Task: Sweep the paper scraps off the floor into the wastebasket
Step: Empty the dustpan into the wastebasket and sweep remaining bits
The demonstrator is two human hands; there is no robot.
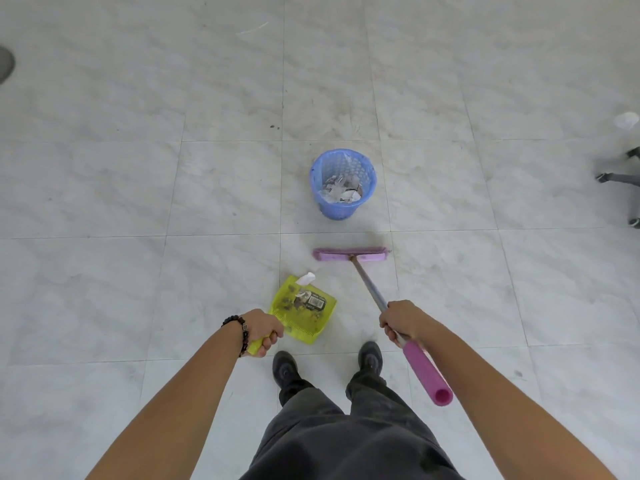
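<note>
The blue plastic wastebasket (341,212), latticed in its wall, stands upright on the pale tiled floor (207,188), with a heap of torn paper scraps (341,192) lying in its bottom. Nearer to me, the yellow-green dustpan (313,325) carries a dark scrap with a barcode (311,300) among grime, and a white scrap (306,278) sits at its front lip. The broom (349,254), purple-headed, rests across the floor between dustpan and wastebasket.

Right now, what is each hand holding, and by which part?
The left hand grips the dustpan by its handle; the right hand grips the broom on its metal shaft, beside the pink sleeve.
</note>
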